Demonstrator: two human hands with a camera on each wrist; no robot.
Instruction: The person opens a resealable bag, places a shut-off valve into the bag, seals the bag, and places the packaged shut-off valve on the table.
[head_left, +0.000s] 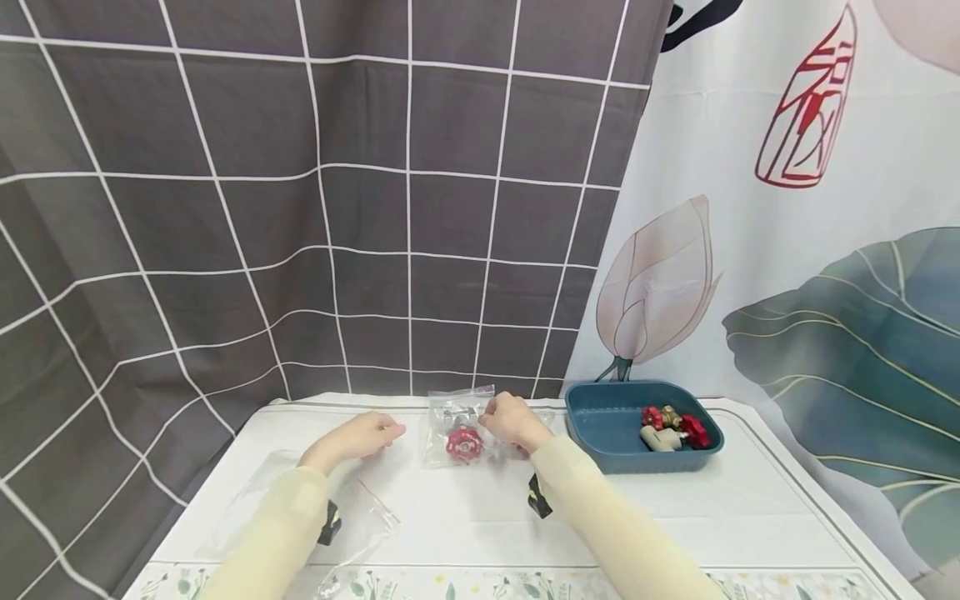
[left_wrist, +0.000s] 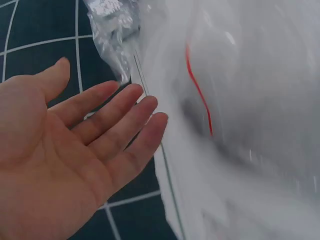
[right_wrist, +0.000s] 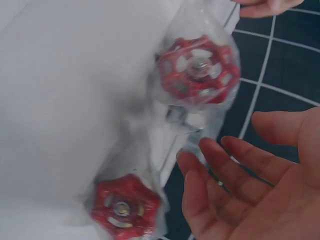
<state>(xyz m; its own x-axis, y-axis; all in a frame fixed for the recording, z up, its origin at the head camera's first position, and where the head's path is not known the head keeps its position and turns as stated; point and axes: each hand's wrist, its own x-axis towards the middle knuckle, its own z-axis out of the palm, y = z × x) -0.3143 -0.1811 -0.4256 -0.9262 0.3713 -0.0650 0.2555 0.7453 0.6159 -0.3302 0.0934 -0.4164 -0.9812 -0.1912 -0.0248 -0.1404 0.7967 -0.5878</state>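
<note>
A clear zip bag (head_left: 435, 450) lies at the back of the table with a valve inside, its red handwheel (head_left: 464, 444) showing. My right hand (head_left: 515, 422) is at the bag's right side. In the right wrist view its fingers (right_wrist: 235, 175) are spread and loosely bent, holding nothing; whether the fingertips touch the plastic I cannot tell. A second bagged red handwheel (right_wrist: 125, 207) shows lower in that view, below the first bagged handwheel (right_wrist: 200, 70). My left hand (head_left: 356, 439) hovers left of the bag, fingers (left_wrist: 117, 122) extended and nothing in them.
A blue bin (head_left: 592, 446) at the right holds several valve parts with red handwheels (head_left: 694, 431) and a beige fitting (head_left: 660, 439). Flat clear plastic bags (head_left: 360, 525) lie around my left forearm. A grey checked curtain (head_left: 375, 208) hangs behind the table.
</note>
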